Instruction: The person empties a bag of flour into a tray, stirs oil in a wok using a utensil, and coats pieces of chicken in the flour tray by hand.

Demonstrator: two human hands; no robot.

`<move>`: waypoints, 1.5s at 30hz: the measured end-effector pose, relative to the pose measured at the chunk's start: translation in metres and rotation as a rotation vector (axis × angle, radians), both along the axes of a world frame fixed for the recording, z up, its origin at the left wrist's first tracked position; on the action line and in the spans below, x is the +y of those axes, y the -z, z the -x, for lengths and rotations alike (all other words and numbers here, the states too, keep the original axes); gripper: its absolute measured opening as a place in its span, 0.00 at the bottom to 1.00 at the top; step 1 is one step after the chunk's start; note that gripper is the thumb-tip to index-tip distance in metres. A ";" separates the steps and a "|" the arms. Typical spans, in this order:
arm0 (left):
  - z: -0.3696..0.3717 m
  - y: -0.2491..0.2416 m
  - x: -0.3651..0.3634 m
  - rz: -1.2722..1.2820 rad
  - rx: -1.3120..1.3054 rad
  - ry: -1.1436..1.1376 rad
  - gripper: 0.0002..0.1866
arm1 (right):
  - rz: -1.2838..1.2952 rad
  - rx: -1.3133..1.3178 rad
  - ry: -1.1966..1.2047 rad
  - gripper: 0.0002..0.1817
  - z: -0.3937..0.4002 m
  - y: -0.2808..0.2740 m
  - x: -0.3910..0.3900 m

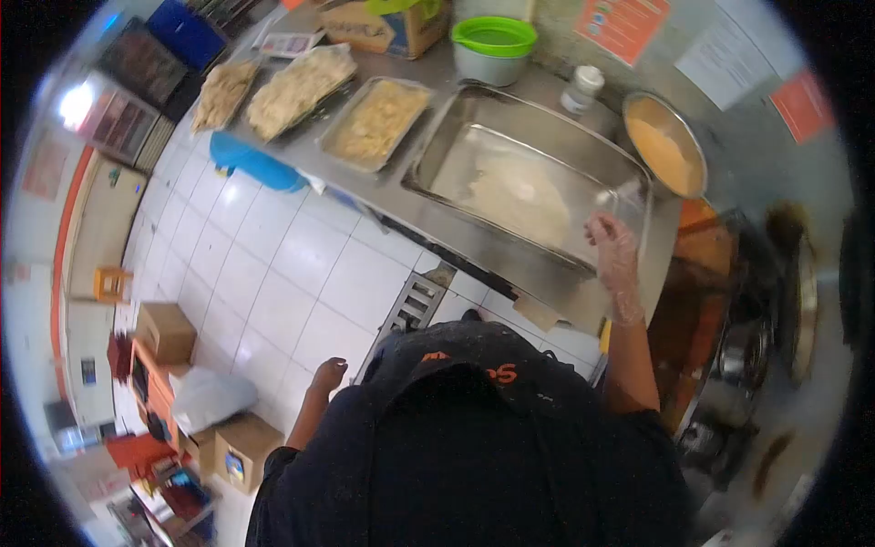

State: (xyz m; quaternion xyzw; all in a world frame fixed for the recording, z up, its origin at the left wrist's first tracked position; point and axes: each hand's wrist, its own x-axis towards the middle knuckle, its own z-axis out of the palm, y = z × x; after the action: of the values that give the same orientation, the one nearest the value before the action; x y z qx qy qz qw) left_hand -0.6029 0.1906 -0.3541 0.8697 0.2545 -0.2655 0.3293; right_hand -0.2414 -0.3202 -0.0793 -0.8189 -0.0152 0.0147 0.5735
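Our gloved right hand (612, 248) hangs over the near right part of the metal pan (474, 215), fingers bunched together; pale powder (518, 195) lies in the pan left of it, and a bowl of orange crumbs (665, 146) stands beyond it. Our left hand (330, 373) is well apart, fingers curled, tips unclear.

The large, rectangular, silver metal tray (583, 173) with raised walls and a rolled rim lies flat and upright, open side up, on the grey metal counter (390, 189). Inside, fine off-white powder (510, 202) spreads in a loose, uneven, shallow patch over the middle of its floor, with a brighter spot near the patch's centre.
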 end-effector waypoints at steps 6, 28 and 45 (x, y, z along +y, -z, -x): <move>0.060 0.080 0.028 0.285 0.104 -0.320 0.17 | 0.781 -0.222 -0.535 0.14 -0.098 -0.015 0.066; -0.531 -0.168 0.142 0.300 -0.816 0.594 0.11 | 1.392 -0.182 -0.538 0.11 -0.180 0.107 0.413; -0.507 -0.157 0.266 0.225 -0.638 0.569 0.09 | 1.220 -0.455 -0.472 0.06 -0.194 0.154 0.464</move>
State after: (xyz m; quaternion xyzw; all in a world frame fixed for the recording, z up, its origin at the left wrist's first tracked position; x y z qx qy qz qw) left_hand -0.0961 0.4568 -0.1975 0.9023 -0.1398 -0.0900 0.3979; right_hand -0.0471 0.1441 -0.2330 -0.9525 -0.3021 -0.0272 -0.0257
